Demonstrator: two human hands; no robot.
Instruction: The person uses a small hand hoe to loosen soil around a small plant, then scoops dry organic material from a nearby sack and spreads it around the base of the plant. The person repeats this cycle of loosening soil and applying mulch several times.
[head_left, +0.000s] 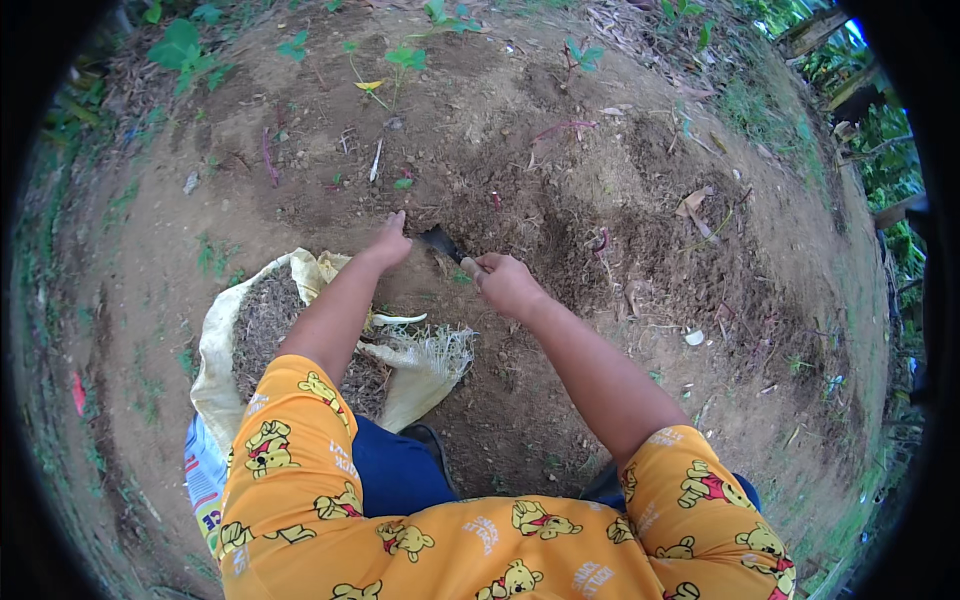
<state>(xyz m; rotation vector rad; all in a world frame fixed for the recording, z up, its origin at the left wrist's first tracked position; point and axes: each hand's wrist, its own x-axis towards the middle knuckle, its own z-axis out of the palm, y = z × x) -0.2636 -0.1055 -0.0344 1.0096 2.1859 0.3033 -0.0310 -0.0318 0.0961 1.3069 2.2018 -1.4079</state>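
My right hand (510, 285) grips the handle of a hand trowel (442, 244), whose dark blade points up and to the left over the brown soil (480, 202). Just left of the blade tip is my left hand (390, 241), close to the ground with its fingers stretched forward. I see nothing held in it, though its palm side is hidden. Below my left forearm stands a woven plastic sack (217, 360) with a rolled rim and a frayed edge. Dark, dry, crumbly matter (266, 322) fills it, partly covered by my arm.
Several young leafy plants (405, 60) grow at the far side. Reddish stems (270, 157) lie or stick up in the soil. Dry leaves (696, 206) and a white shard (694, 337) lie to the right. Wooden posts (810, 34) stand at the upper right edge.
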